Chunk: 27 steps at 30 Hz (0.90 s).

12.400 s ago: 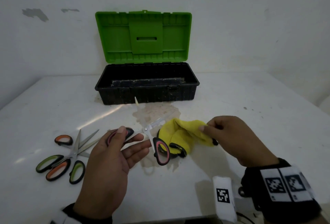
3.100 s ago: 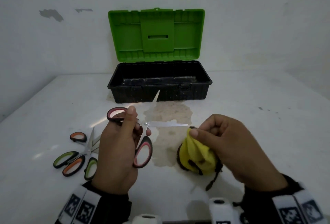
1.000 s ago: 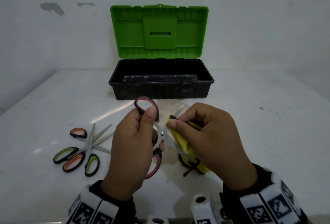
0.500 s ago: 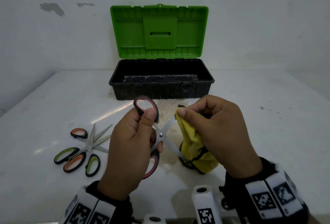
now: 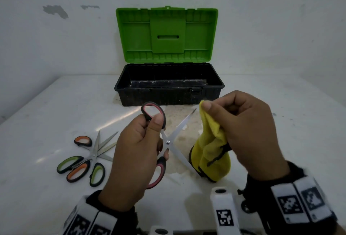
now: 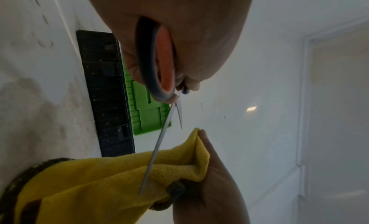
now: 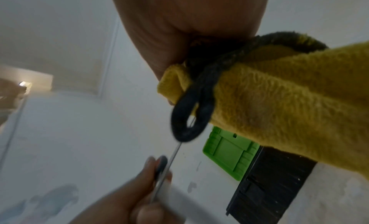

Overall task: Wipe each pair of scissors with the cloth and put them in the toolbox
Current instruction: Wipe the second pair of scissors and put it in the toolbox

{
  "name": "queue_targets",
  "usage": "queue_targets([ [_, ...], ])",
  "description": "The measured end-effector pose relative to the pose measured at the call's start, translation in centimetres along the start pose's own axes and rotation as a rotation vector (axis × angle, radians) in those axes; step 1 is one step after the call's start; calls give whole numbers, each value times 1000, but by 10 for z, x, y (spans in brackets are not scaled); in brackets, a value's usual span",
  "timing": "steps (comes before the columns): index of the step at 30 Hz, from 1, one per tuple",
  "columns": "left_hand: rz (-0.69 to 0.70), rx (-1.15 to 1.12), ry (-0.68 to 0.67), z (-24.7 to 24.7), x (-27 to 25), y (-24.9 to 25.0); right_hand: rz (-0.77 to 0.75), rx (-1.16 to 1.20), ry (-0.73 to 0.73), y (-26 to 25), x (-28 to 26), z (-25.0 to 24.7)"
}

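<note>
My left hand (image 5: pixel 138 152) grips the pink-and-black scissors (image 5: pixel 168 142) by their handles, blades spread wide into an X above the table. My right hand (image 5: pixel 241 128) pinches the yellow cloth (image 5: pixel 211 152) just right of the blades; the cloth hangs down, and the lower blade tip disappears against its lower edge. In the left wrist view one blade (image 6: pixel 155 150) lies across the cloth (image 6: pixel 99 180). The right wrist view shows the cloth (image 7: pixel 279 101) with its black loop (image 7: pixel 189 117) and the blade below. The toolbox (image 5: pixel 169 85) stands open behind, its black tub showing nothing inside.
Two more pairs of scissors, orange-handled (image 5: pixel 80 159) and green-handled (image 5: pixel 82 167), lie crossed on the white table (image 5: pixel 46 115) at the left. The green lid (image 5: pixel 166 34) leans back against the wall. A brownish stain (image 5: pixel 179 133) marks the table under the hands.
My right hand drew the cloth up and off the upper blade, which now shows bare. The left hand holds the scissors in the same place, blades still spread.
</note>
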<state>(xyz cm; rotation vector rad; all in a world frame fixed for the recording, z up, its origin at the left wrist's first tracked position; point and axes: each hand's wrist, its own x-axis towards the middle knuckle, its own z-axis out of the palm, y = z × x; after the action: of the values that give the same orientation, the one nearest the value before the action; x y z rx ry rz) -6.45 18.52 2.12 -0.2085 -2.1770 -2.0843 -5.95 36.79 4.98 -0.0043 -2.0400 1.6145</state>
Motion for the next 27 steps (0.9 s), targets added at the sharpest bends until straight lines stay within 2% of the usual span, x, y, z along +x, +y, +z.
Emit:
queue_targets([
  [3, 38, 49, 11, 3, 0, -1, -111, -187, -103, 1, -15, 14],
  [6, 125, 120, 27, 7, -3, 2, -137, -334, -135, 6, -21, 23],
  [11, 233, 151, 4, 6, -5, 2, -65, -254, -13, 14, -5, 13],
  [17, 288, 199, 13, 6, -3, 3, -62, -218, -107, 8, -14, 18],
  [22, 306, 211, 14, 7, -5, 5, -38, -165, 26, 14, -2, 8],
  [27, 374, 294, 28, 5, -3, 3, -14, -177, -95, 8, -12, 13],
])
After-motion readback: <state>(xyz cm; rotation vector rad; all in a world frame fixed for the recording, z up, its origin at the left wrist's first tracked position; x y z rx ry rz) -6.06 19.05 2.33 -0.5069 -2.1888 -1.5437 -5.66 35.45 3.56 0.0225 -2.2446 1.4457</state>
